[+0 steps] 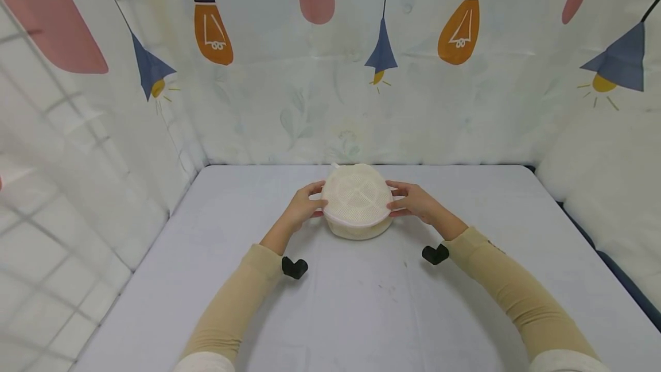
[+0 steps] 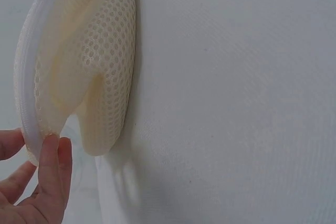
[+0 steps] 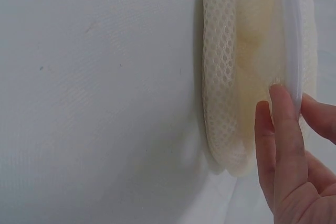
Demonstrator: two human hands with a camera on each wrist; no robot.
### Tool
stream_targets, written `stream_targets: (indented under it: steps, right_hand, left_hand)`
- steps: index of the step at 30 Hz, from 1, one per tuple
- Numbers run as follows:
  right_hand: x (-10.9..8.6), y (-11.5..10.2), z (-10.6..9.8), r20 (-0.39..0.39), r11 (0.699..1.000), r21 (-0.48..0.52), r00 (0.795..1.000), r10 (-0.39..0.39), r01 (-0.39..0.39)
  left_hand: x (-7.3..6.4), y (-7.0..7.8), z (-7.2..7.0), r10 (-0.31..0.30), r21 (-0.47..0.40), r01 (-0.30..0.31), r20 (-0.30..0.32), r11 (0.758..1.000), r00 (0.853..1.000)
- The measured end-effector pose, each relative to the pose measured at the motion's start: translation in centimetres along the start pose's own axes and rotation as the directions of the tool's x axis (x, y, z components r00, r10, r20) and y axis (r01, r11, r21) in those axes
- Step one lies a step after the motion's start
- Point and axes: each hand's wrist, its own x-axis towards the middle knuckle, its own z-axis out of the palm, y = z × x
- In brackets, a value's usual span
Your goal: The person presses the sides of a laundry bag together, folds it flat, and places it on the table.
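Observation:
A round cream mesh laundry bag (image 1: 356, 197) stands toward the back of the white table, its flat top tipped toward me. The left hand (image 1: 303, 204) pinches the left side of its rim, thumb on one face and fingers on the other. At the opposite side the right hand (image 1: 417, 202) pinches the same rim. In the left wrist view the mesh side (image 2: 113, 40) sags and folds inward below the white edge band (image 2: 29, 77). From the right wrist, the bag's lower side (image 3: 220, 72) sits right at the tabletop, with fingertips (image 3: 282, 103) under the band.
The white table (image 1: 356, 314) runs back to a hanging cloth (image 1: 310, 102) printed with lamps and bulbs. More light cloth hangs at left and right. A black heart-shaped piece (image 1: 295, 268) is by the left cuff, another (image 1: 435, 254) by the right.

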Motion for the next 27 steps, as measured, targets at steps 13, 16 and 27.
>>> stream_targets:
  steps: [13,16,27]
  right_hand:
    - [0.13,0.43,0.14,0.006,1.0,-0.003,1.0,-0.008,0.008]
    - [0.19,0.54,0.16,0.007,1.0,-0.005,1.0,-0.005,0.005]
    - [0.32,0.87,0.25,0.005,1.0,-0.011,1.0,-0.011,0.011]
  left_hand:
    - [0.12,-0.4,-0.05,-0.002,-0.009,0.002,0.007,1.0,1.0]
    - [0.2,-0.47,-0.05,-0.006,-0.004,0.006,0.008,1.0,1.0]
    - [0.35,-0.56,-0.07,-0.011,0.0,0.011,0.015,1.0,1.0]
